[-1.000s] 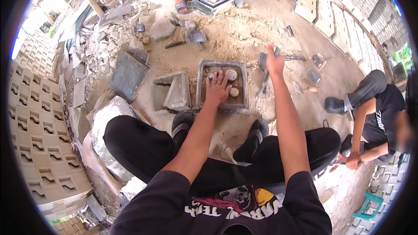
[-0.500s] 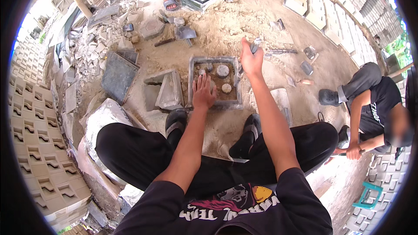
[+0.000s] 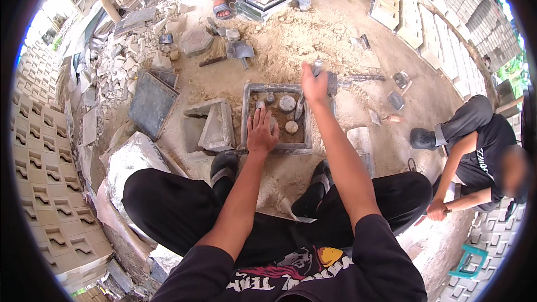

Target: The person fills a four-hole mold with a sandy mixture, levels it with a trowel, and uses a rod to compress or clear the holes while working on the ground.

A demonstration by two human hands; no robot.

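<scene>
A square grey metal-looking frame [image 3: 293, 149] is set on sandy ground [image 3: 359, 103] — partly covered by the open left hand [image 3: 262, 133], perhaps for steadying — and a slim grey metal tool [image 3: 300, 107] is gripped in the right hand [image 3: 315, 86].

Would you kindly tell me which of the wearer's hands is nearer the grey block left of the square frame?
Left. The left hand is over the left part of the frame, right of the block; the right hand is farther away, near the frame's far right corner.

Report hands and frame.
Left hand over left side of square frame. Right hand gripping metal tool at frame's right side. Round pieces inside; left hand hides part of frame.
</scene>
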